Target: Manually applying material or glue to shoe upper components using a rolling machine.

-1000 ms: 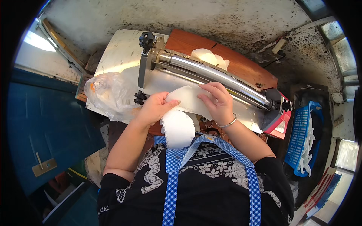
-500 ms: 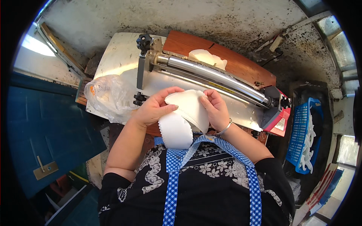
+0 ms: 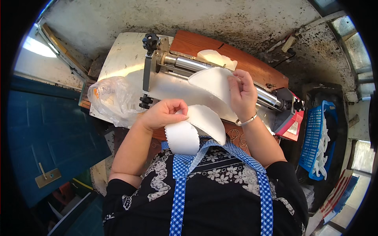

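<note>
White dough sheet (image 3: 208,102) arcs from the lap to the rollers (image 3: 197,65), right hand (image 3: 242,92) pinching its top edge, left hand (image 3: 163,113) curled on the lower fold; feeding step, next likely needs the edge squared to the nip.

Dough sheet (image 3: 210,84): white, edges finely scalloped. Rollers (image 3: 189,63): silver metal. Machine knobs (image 3: 151,39): black; motor housing (image 3: 289,124): red. Board (image 3: 252,65) behind the rollers: reddish-brown wood. Plastic bag (image 3: 110,98): clear with orange print. Crate (image 3: 315,137): blue, holding white strips. Apron (image 3: 183,173): blue-and-white gingham. Blouse (image 3: 220,196): black with white floral lace pattern. Bracelet (image 3: 246,122): silver.
</note>
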The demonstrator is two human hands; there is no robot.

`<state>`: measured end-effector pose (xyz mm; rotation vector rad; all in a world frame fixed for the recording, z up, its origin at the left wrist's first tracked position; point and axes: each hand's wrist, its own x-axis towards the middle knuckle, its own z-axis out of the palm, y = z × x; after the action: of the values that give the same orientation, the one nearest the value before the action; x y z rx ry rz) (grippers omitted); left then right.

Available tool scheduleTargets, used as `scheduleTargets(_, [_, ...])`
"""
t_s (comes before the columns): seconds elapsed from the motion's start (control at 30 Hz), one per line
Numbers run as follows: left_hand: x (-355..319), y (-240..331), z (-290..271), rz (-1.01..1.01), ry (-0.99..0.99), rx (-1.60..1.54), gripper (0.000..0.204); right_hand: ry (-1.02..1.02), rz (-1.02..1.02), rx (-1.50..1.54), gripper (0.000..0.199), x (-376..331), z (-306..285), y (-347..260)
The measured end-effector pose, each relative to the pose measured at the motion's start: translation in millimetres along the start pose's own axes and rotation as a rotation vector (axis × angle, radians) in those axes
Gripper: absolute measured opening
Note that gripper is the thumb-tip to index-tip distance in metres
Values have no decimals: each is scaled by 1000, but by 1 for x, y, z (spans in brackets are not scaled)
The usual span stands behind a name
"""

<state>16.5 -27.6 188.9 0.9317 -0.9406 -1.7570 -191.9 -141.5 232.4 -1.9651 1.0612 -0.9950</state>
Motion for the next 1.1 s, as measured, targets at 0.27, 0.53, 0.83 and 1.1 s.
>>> scheduleTargets(0.27, [19, 5, 13, -269, 128, -9, 19, -299, -81, -119, 22, 13, 10, 14])
scheduleTargets(0.53, [54, -7, -1, -177, 375, -51, 26, -619, 345, -475, 33, 90, 27, 49])
scheduleTargets(0.83, [-39, 34, -21, 119, 422, 21, 9, -200, -691, -348, 19, 40, -8, 18])
scheduleTargets(1.1, [-41, 9, -33, -19, 480, -43, 12, -237, -677, -690, 24, -1, -11, 42])
